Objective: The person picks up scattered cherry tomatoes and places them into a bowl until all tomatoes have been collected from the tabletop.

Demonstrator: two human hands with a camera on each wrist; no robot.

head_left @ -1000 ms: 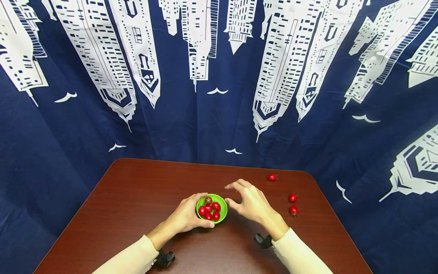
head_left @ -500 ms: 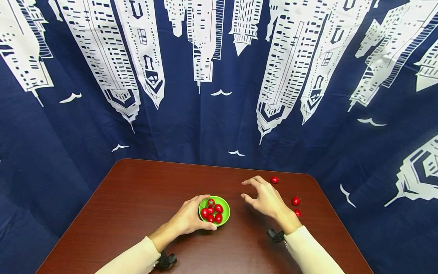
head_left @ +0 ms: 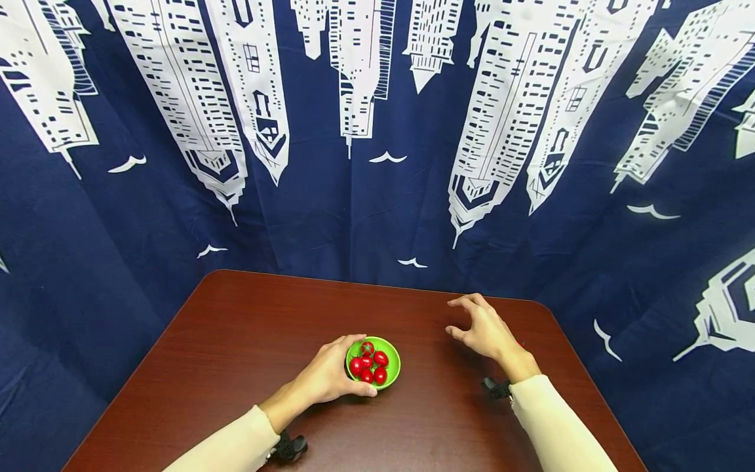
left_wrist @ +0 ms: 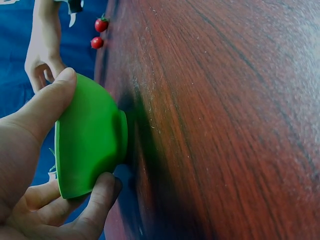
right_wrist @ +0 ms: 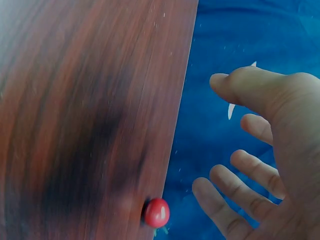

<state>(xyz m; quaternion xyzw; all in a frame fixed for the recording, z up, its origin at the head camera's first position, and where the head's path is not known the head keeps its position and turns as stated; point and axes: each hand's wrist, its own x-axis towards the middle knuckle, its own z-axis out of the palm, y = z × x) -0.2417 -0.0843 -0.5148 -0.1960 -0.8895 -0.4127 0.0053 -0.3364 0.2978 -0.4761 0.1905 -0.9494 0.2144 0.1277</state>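
Note:
My left hand [head_left: 330,373] grips a small green bowl [head_left: 392,367], thumb at the near side of the rim and fingers round the far side. Several red cherry tomatoes [head_left: 367,362] lie inside it. In the left wrist view the bowl [left_wrist: 90,135] shows its outer wall and foot beside the tabletop; whether the foot touches the wood I cannot tell. Over the table's right part hovers my right hand [head_left: 486,331], fingers apart and holding nothing. Behind it in the head view, only a sliver of a tomato [head_left: 521,343] shows. The right wrist view has a loose tomato [right_wrist: 157,213] below the fingers.
Two loose tomatoes, one of them with a green stem [left_wrist: 101,24], lie far off in the left wrist view. The brown wooden table [head_left: 265,308] ends at a dark blue curtain [head_left: 312,223] printed with white buildings.
My right hand has moved away from the bowl, to the right and farther back, and now covers most of the loose tomatoes. The left hand keeps its grip on the bowl.

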